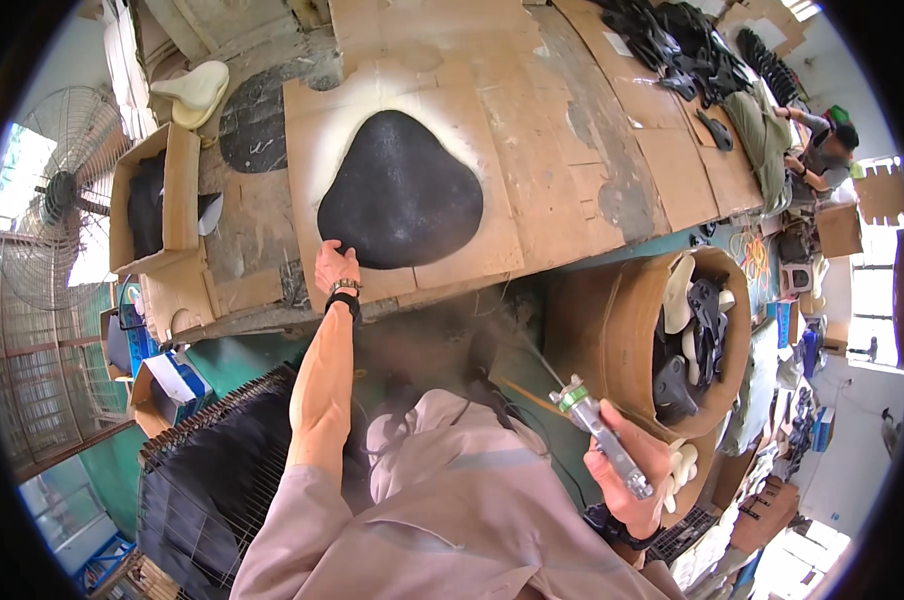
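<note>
A black, rounded-triangular saddle cover piece (400, 195) lies flat on a cardboard sheet (492, 235) on the workbench, with a pale sprayed halo around its upper edges. Its lower left edge is at the fingers of my left hand (338, 268), which are bent together and appear to pinch it. My right hand (632, 470) is wrapped round a metal spray gun (604, 438) with a green collar, held low to the right of my lap. The gun's thin nozzle tube points up and left toward the bench.
A cardboard box of dark pieces (180, 200) and a cream saddle base (197, 92) sit on the bench's left. At right stands a big cardboard drum (612, 325) with saddle parts. Black sheets fill a wire rack (207, 480) at lower left. Another person (827, 155) works far right.
</note>
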A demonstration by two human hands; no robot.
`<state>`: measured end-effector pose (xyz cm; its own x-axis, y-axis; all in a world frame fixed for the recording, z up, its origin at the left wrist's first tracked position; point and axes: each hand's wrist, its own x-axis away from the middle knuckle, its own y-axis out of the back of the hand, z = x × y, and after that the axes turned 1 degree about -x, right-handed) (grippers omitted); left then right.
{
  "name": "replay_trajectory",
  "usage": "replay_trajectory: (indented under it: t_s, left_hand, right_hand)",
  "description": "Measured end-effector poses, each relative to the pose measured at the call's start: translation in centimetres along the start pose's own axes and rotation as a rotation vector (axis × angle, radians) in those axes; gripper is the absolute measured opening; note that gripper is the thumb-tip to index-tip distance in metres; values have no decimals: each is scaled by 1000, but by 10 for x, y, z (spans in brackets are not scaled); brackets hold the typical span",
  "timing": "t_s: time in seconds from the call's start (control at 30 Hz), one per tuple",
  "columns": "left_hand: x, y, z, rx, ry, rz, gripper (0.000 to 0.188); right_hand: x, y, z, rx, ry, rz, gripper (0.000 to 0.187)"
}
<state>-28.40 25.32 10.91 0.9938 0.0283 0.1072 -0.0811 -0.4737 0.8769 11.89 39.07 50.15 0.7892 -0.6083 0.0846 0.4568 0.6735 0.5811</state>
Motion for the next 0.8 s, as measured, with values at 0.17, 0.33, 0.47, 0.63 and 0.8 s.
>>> replay_trajectory:
  t_s: [0.17,0.33,0.47,0.63,0.8]
  left_hand:
    - [-6,7,-20,-9,-72,21,21]
    - [-37,-28,4,1055,471,205,12]
    - [-46,-15,-43,1777,656,702,16]
    - [-34,103,-151,2072,337,646,18]
    - [21,260,-156,2298,-15,567,41]
  right_hand:
    - [10,-6,-14,-37,5,-36,52]
    - [3,-11,-15,-62,36,-42,50]
    - [1,-14,-22,-108,20,-60,49]
    - [-7,-16,-27,-93,40,-20,48]
    - [-23,-18,-25,-118,119,63,47]
